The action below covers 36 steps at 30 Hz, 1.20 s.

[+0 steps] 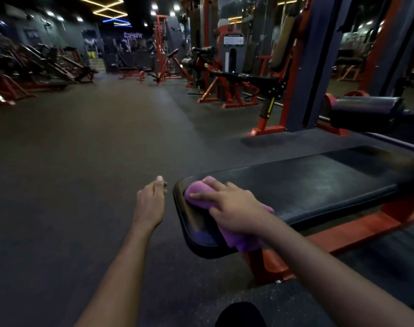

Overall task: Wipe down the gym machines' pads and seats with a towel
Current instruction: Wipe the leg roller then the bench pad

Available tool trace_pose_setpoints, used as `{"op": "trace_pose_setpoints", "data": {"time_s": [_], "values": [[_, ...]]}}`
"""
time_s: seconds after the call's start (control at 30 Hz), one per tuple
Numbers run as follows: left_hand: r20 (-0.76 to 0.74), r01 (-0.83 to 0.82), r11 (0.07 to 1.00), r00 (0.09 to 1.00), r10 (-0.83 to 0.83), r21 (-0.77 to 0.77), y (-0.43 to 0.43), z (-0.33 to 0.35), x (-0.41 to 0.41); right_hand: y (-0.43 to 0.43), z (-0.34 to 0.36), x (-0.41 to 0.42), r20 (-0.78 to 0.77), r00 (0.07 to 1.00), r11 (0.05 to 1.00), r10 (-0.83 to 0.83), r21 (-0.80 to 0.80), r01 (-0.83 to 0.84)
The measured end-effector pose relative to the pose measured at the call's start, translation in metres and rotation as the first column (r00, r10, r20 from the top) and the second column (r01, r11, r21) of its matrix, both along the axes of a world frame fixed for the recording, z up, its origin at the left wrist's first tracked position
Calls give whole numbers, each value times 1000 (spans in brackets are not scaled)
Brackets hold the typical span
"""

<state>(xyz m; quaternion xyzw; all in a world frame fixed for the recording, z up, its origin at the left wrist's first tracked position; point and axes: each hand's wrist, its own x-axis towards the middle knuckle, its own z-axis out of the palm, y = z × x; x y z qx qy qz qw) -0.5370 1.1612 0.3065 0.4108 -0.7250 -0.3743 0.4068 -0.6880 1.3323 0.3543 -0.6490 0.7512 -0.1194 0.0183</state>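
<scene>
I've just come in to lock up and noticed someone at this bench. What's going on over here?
A person is wiping the black padded bench seat on its orange steel frame. Their right hand presses a bunched purple cloth towel onto the seat's near end. The left hand hangs beside the bench over the dark gym floor, holding nothing.

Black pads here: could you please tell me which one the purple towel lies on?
The long flat black bench pad; the right hand presses the purple cloth towel on its rounded end. The black cylindrical roller pad beyond is bare.
</scene>
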Motion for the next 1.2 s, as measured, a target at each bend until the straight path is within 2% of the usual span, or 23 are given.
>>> {"op": "trace_pose_setpoints", "data": {"time_s": [0.1, 0.2, 0.27, 0.37, 0.47, 0.6, 0.7, 0.8, 0.9, 0.97, 1.07, 1.2], "values": [[19, 104, 993, 994, -105, 59, 3, -1, -2, 23, -6, -11, 75, 992, 992, -101, -62, 106], [22, 156, 984, 987, -158, 82, 2, -5, 4, -16, -5, -44, 124, 934, 936, -335, -69, 345], [23, 186, 978, 982, -189, 98, 1, -9, 11, -57, 1, -57, 128, 915, 920, -383, -36, 390], [42, 165, 983, 985, -169, 78, -2, -15, 21, -112, 7, -45, 67, 948, 950, -313, 25, 312], [17, 50, 998, 999, -51, 38, -11, -19, 29, -124, 6, -3, 14, 988, 987, -156, 40, 155], [-23, -11, 999, 1000, 12, 42, -18, -16, 21, -59, -2, 46, -78, 997, 999, -29, -28, 27], [-4, 80, 995, 997, -80, 64, -19, -12, 5, 1, -8, 66, -85, 996, 995, -1, -95, -8], [52, 175, 978, 982, -182, 117, -19, -4, -9, 22, -13, 60, 15, 991, 984, -134, -119, 135], [113, 199, 962, 968, -222, 186, -27, -1, -18, -9, -8, 59, 111, 944, 936, -311, -137, 325], [142, 194, 958, 963, -227, 213, -31, 0, -22, -30, -8, 72, 92, 907, 894, -412, -149, 422], [180, 174, 968, 962, -207, 181, -35, 6, -26, -21, -29, 96, 60, 898, 838, -436, -337, 429], [260, 190, 963, 937, -235, 189, -32, 5, -48, 22, -69, 111, 176, 924, 744, -340, -551, 378]]}}
